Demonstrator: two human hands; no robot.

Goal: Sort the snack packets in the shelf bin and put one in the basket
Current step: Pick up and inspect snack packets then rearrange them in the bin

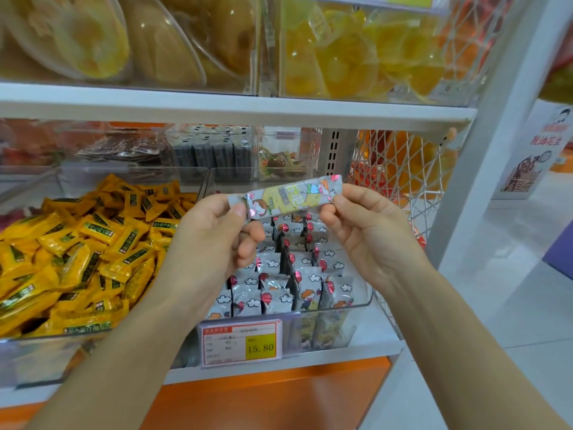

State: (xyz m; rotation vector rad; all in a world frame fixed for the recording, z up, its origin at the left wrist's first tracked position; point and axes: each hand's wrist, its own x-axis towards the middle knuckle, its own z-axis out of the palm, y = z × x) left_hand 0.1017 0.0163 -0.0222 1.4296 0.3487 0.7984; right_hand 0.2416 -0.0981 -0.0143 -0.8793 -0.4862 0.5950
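The snack packet point(288, 197), a long silver-grey wrapper with a yellow patch and cartoon figures, is held up nearly level, its right end a little higher, in the air over the far part of the clear shelf bin point(328, 311). The left hand point(214, 240) pinches its left end between thumb and forefinger, the other fingers curled underneath. The right hand point(369, 231) pinches the right end between thumb and fingertips, palm turned this way.

Below them the bin holds rows of cloud-print packets point(279, 293) standing on edge, and a price label point(242, 342) reading 15.80 hangs on its near wall. Just to the left, a neighbouring bin point(34, 361) is heaped with yellow packets point(77, 259). On the shelf above, clear tubs hold yellow dried fruit slices point(356, 57). To the right, a white wire rack point(400, 169) holds orange goods.
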